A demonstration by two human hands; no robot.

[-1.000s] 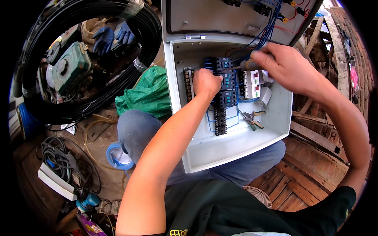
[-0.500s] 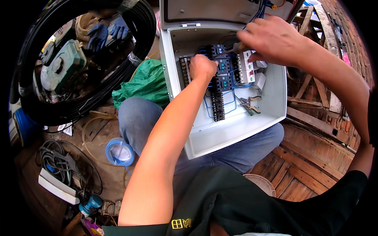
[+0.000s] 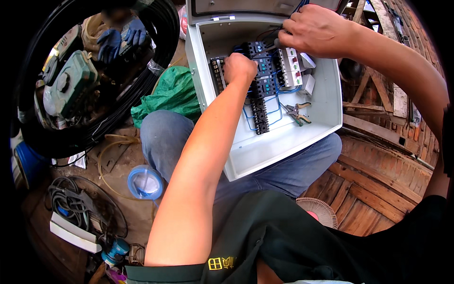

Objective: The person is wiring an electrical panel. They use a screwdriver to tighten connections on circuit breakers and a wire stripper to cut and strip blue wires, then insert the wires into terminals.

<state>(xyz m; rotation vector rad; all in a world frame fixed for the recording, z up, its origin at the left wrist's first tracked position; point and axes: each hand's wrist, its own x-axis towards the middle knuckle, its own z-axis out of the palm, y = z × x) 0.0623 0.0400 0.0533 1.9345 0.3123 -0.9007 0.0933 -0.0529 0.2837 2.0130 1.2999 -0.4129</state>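
Note:
My left hand [image 3: 240, 69] is closed beside the contactors [image 3: 265, 86] inside a pale grey electrical enclosure [image 3: 283, 142], its fingertips hidden, so what it grips is unclear. My right hand [image 3: 313, 29] grips a screwdriver handle [image 3: 278, 43] above the white breakers [image 3: 288, 66]; the shaft slants down-left toward the contactors near my left hand. A black terminal strip [image 3: 260, 116] with blue wires sits below the contactors. Pliers [image 3: 299, 113] lie open inside the enclosure. The enclosure rests on my legs [image 3: 293, 168], its lid [image 3: 236, 7] raised at the back.
A large black cable coil [image 3: 35, 94] with fuel-can-like equipment and blue gloves [image 3: 109, 45] is at left, beside green plastic sheeting [image 3: 165, 97]. A blue wire roll [image 3: 137, 184], tangled cord [image 3: 68, 203] and tools lie lower left. Wooden boards [image 3: 378, 90] and a fan [image 3: 316, 213] are at right.
The whole scene has shifted upward in the picture. My right hand has turned and risen on the screwdriver, knuckles higher over the breakers. My left hand stays beside the contactors.

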